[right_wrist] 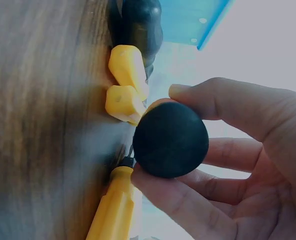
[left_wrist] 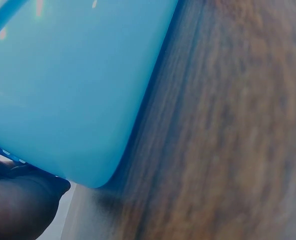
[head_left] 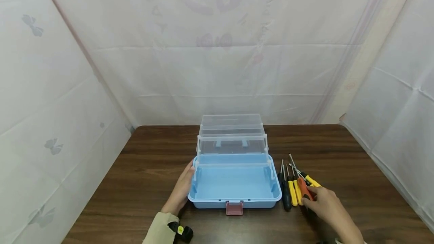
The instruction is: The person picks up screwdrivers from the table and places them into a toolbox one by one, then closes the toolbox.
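Note:
A light-blue toolbox (head_left: 234,182) sits on the table with its clear lid (head_left: 232,125) raised at the back. My left hand (head_left: 183,185) holds the box's left side near the rear, fingers at the rim; in the left wrist view the blue side wall (left_wrist: 83,95) fills much of the picture. My right hand (head_left: 323,202) pinches the orange-and-black handle of a screwdriver (head_left: 303,186) between thumb and fingers; its round black end (right_wrist: 170,140) faces the right wrist camera. Beside it lie yellow-handled screwdrivers (head_left: 293,193) and black-handled screwdrivers (head_left: 286,198), shafts pointing away.
Another yellow-handled screwdriver (head_left: 312,180) lies slanted at the right of the group. A dark-red latch (head_left: 234,208) hangs at the toolbox's front. The brown wood table (head_left: 142,176) extends to both sides, with pale sheeting (head_left: 230,74) behind it.

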### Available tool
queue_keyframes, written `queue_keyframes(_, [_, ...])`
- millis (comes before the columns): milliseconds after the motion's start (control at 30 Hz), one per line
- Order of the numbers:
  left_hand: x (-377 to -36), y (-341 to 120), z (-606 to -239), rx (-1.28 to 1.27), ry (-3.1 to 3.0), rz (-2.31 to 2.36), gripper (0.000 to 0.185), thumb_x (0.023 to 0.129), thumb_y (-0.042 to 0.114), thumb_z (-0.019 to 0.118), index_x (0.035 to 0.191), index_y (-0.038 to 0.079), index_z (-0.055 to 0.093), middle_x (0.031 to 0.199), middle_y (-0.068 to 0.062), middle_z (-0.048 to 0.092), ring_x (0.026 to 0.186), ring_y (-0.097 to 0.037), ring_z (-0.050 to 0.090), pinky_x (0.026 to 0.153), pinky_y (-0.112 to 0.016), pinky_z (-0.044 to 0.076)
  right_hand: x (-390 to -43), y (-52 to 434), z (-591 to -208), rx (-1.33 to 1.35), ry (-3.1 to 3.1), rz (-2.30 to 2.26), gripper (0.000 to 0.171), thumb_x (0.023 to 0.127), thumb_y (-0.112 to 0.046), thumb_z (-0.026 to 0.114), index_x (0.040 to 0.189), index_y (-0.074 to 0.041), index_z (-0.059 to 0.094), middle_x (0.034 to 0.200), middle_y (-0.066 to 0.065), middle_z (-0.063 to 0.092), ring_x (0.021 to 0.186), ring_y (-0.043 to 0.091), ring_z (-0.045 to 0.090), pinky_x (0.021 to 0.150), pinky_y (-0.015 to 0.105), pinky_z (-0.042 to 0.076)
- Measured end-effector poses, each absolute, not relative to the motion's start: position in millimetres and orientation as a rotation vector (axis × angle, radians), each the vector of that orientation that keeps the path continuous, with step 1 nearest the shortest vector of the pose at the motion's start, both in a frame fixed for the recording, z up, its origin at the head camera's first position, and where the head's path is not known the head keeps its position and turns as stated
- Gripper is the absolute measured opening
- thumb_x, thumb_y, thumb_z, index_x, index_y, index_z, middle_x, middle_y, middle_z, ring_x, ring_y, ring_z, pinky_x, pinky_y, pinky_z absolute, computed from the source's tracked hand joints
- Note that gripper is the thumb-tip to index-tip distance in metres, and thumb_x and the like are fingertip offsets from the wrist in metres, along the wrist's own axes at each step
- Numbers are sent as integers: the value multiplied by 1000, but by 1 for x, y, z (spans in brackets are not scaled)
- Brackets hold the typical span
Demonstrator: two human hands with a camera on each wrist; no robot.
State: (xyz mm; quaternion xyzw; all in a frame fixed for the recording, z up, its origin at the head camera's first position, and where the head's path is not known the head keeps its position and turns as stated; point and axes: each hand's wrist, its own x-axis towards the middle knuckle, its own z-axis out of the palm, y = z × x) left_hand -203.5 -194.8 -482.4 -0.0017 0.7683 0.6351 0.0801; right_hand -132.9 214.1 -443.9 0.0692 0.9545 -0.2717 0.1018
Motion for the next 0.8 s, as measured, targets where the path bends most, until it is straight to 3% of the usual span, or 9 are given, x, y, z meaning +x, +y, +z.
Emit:
queue_keyframes(400, [-205,-194,-481,-25,2298,1893,53,106,35,23,155,14,16,160,-17,14,147,-41,13,114,-62,15,-140,213,-436,126,2886,-854,58,85,-16,66,130,16,49,67,4,51,51,14,43,45,24,35])
queue_keyframes(633, [-204,-195,-481,-17,2303,1881,54,106,36,23,155,13,15,160,-18,14,146,-41,13,114,-62,16,-145,213,-429,70,2905,-844,56,86,-15,68,128,17,50,95,21,66,69,17,55,50,28,41])
queue_keyframes(800, [-204,-194,-481,-15,2299,1884,55,106,37,23,155,13,15,160,-18,14,146,-42,13,114,-62,16,-146,212,-426,45,2924,-844,54,86,-15,68,127,17,51,97,22,66,70,17,56,50,28,42])
